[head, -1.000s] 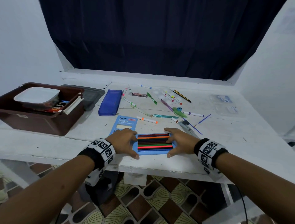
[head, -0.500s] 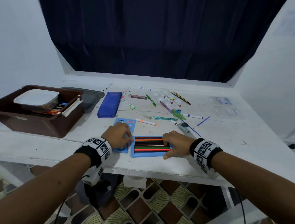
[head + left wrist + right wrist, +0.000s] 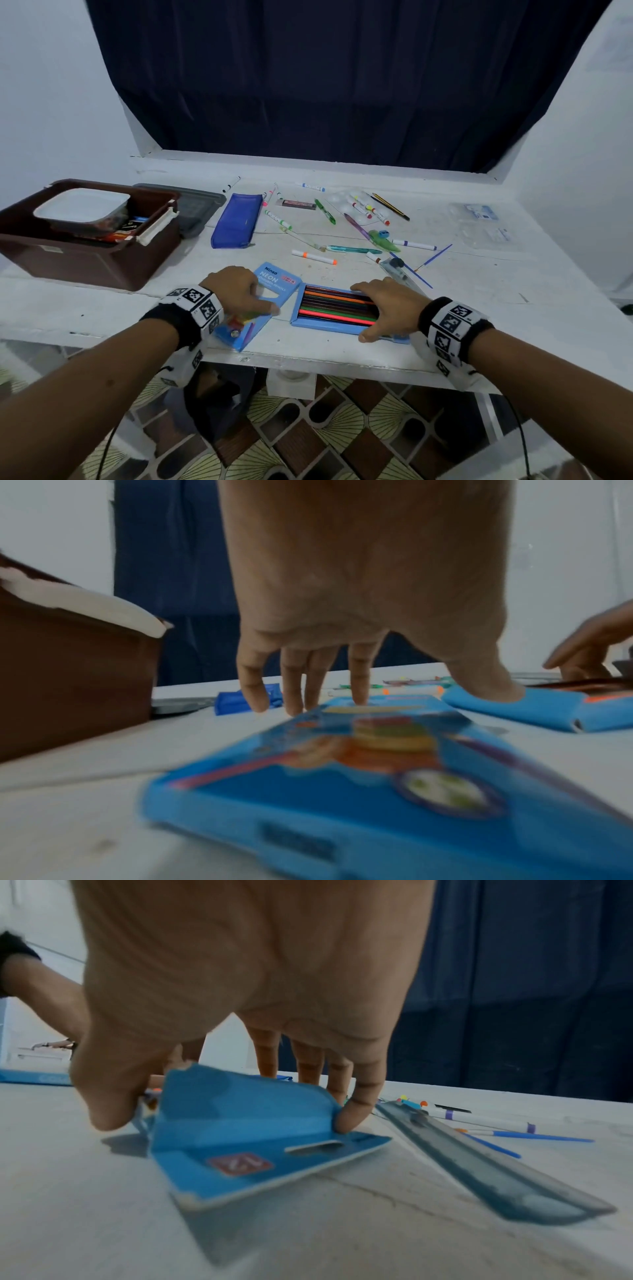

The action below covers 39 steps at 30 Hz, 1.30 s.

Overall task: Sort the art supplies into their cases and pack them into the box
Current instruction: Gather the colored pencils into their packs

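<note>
Left hand: the left hand (image 3: 236,291) lies on the blue sleeve (image 3: 260,301), fingers fairly straight and pressing down on its printed face, thumb at its right edge; it presses more than it grasps.
Right hand: the right hand (image 3: 387,308) rests on the right end of the pencil tray (image 3: 329,322), thumb at the near edge, fingers across the coloured pencils (image 3: 335,305); the wrist view shows the little finger (image 3: 356,1112) against the tray's raised end flap (image 3: 240,1110).
Tray and sleeve: both flat on the surface (image 3: 479,308) near its front edge, just beside each other, the sleeve tilted.
Step in hand: probably closing the pencil set by sliding the tray back into the sleeve.
How to do it well: lift the sleeve's open end, line it up square with the tray, fold the flap in first, keep the pencils pressed flat so none rides up and jams.
Risk: the tray is close to the front edge; a hard push could tip it off.
Still loose: markers (image 3: 373,212), a ruler (image 3: 479,1161) and the blue pouch (image 3: 236,219) lie further back.
Destination: the brown box (image 3: 89,263) stands at far left.
</note>
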Each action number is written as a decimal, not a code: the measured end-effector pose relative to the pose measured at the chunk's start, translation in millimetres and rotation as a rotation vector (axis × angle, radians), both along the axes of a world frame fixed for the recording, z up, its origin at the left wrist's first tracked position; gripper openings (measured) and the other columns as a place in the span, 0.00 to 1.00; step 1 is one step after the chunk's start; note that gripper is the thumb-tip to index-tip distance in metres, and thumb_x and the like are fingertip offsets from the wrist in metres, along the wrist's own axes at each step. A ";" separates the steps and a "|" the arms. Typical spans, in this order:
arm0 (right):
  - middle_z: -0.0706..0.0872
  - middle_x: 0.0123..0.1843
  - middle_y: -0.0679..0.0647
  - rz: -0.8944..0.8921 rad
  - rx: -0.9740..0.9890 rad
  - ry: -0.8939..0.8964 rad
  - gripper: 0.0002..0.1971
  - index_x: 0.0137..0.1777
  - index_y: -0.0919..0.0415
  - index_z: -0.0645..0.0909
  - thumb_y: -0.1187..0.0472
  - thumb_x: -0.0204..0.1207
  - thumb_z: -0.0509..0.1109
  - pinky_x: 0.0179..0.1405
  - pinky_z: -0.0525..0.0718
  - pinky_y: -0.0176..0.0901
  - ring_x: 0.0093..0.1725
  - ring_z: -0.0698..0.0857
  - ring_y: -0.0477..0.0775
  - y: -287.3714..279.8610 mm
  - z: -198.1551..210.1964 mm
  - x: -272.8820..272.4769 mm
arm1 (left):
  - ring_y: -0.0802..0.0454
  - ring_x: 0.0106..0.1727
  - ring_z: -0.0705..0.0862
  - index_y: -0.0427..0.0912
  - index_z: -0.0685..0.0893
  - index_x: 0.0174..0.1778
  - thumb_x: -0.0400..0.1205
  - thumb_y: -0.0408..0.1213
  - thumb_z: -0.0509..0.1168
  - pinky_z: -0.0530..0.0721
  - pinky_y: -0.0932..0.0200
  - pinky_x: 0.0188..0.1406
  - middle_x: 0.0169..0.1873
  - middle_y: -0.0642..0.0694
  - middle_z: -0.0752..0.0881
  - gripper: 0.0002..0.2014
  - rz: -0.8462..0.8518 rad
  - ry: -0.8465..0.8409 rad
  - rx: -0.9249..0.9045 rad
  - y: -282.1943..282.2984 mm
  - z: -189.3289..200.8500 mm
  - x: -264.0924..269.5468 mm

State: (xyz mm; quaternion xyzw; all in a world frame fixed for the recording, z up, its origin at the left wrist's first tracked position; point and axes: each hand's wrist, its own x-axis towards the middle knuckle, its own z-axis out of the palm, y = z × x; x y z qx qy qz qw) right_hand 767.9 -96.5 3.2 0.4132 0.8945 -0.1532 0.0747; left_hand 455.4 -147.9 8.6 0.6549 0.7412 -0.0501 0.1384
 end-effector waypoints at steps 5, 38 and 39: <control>0.75 0.61 0.52 -0.085 0.012 -0.021 0.48 0.79 0.49 0.61 0.36 0.61 0.78 0.61 0.80 0.52 0.60 0.73 0.53 -3.8 1.5 12.3 | 0.48 0.58 0.81 0.54 0.69 0.70 0.64 0.68 0.72 0.81 0.49 0.56 0.61 0.50 0.81 0.41 -0.078 0.065 0.027 4.7 -6.7 19.0; 0.74 0.65 0.55 -0.174 0.060 0.005 0.42 0.76 0.53 0.70 0.32 0.66 0.75 0.64 0.77 0.50 0.63 0.70 0.53 -7.6 -3.5 25.1 | 0.51 0.74 0.71 0.61 0.57 0.80 0.63 0.60 0.79 0.72 0.37 0.71 0.77 0.56 0.70 0.52 -0.382 -0.148 -0.010 20.1 -20.7 26.9; 0.73 0.65 0.55 -0.179 0.059 0.012 0.42 0.76 0.53 0.70 0.33 0.66 0.75 0.65 0.77 0.50 0.64 0.70 0.53 -7.7 -3.3 25.4 | 0.51 0.74 0.71 0.61 0.57 0.80 0.63 0.59 0.79 0.72 0.38 0.71 0.77 0.56 0.70 0.52 -0.382 -0.153 -0.008 20.4 -20.6 26.4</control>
